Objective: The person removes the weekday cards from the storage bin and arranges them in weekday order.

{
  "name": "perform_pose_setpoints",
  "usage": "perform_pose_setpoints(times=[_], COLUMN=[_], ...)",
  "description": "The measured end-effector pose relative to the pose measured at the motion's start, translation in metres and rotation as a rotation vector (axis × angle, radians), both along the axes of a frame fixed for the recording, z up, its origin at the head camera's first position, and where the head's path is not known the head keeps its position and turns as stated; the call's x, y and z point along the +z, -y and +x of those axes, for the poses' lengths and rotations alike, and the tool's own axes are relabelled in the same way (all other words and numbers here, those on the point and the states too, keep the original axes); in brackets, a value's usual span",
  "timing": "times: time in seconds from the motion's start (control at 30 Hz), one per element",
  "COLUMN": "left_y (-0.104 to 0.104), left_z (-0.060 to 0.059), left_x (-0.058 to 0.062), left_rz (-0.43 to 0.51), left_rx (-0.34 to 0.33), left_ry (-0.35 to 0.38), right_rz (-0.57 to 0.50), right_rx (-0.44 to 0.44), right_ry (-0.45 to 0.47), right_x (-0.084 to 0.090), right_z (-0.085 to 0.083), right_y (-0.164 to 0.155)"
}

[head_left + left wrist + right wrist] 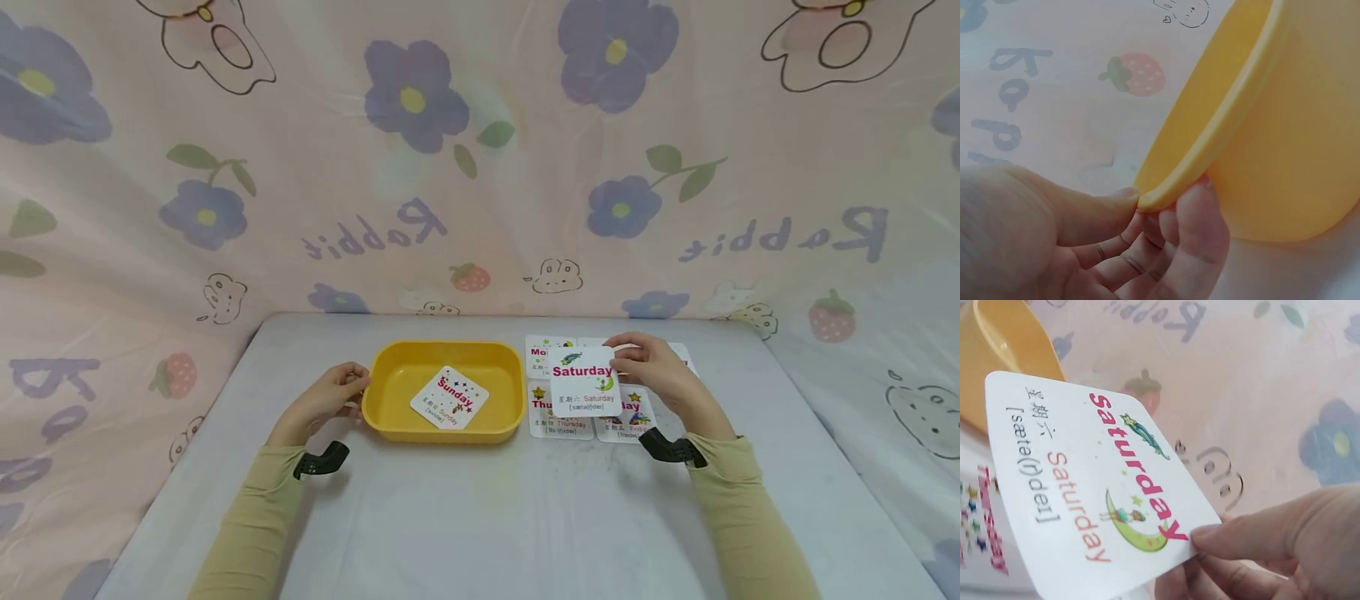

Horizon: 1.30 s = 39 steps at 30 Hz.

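In the head view my right hand pinches a white Saturday card by its right edge. The right wrist view shows the thumb on the card's printed face and the other fingers behind it. The card overlaps a group of day cards on the table, among them the Thursday card and the Friday card. My left hand pinches the left rim of a yellow tray, thumb on the rim and fingers beneath it. A Sunday card lies tilted inside the tray.
The day cards lie in two rows just right of the tray, with the Monday card at the back left. A white table carries everything. A curtain printed with flowers and rabbits hangs right behind its back edge.
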State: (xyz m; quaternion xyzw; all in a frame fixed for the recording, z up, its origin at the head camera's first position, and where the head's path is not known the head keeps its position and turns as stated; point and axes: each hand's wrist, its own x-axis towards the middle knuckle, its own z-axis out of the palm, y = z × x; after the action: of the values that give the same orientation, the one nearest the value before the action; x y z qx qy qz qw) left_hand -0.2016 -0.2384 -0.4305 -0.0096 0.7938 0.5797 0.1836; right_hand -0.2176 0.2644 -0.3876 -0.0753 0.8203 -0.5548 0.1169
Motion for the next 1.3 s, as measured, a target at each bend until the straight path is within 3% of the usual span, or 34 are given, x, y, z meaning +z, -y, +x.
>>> perform_pose_setpoints(times=[0.63,1.07,1.3], left_y=[0.001,-0.001,-0.001], left_z=[0.0,0.001,0.002], left_x=[-0.001,0.001,0.003], left_rz=[-0.016,-0.018,-0.014], left_rx=[-0.005,-0.006,-0.009], left_ry=[-0.017,-0.013,-0.008], right_rz=[0.168,0.21,0.202], right_rx=[-0.212,-0.214,-0.171], right_ry=[0.045,0.113,0.176], right_x=[-0.034,-0.047,-0.054], right_z=[0.025,0.028,0.024], right_y=[-0.092,-0.118,-0.135])
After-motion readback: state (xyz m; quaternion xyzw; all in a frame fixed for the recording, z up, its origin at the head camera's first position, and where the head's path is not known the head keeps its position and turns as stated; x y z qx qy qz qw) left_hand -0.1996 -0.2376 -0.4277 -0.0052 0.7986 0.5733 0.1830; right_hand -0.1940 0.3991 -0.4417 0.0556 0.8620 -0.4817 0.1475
